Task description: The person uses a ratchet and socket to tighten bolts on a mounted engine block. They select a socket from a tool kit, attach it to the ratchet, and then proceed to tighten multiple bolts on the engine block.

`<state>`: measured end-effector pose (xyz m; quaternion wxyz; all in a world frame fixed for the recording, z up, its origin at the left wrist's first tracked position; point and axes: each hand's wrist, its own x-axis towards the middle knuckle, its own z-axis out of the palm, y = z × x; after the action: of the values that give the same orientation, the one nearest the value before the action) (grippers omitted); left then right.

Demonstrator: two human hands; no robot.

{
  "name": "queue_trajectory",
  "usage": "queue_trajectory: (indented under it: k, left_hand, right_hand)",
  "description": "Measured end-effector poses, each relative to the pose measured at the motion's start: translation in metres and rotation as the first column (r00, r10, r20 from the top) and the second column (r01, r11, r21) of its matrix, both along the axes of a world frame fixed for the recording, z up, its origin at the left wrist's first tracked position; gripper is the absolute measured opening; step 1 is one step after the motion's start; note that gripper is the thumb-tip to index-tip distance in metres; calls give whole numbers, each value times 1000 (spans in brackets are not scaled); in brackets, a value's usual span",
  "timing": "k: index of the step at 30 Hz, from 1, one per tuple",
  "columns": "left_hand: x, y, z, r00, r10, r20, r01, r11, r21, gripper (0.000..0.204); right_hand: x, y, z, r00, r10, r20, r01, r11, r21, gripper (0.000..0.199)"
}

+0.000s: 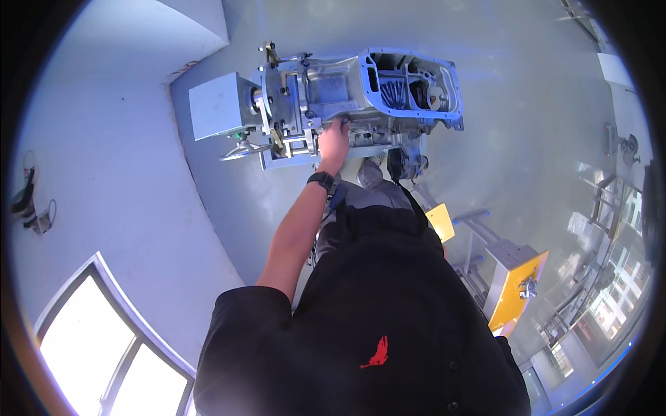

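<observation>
One hand shows in the head view: the left hand [334,139] reaches the underside of the gearbox housing [361,97] clamped on its stand [277,132], fingers curled against the casting; grip unclear. Housing open, internals exposed. Right hand unseen.

no packages, labels, signs or screens in view

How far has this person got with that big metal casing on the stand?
The metal casing is already clamped to its stand, open end exposed. In hand: the left hand presses against its underside. What remains can't be told; the right hand is out of view.
</observation>
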<state>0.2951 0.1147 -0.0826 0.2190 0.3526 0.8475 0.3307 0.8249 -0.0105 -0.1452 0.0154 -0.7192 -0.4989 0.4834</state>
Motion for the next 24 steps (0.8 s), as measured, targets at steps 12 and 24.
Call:
queue_trajectory:
  k: [12,24]
  left_hand:
    - [9,26,77,940,-324,102,312,943,118,20]
    - [19,172,55,306,-867,-393,565,497,-658,24]
  right_hand:
    - [-61,17,64,981,-183,62,185,983,-23,38]
    - [-56,6,59,943,-331,36,331,944,16,39]
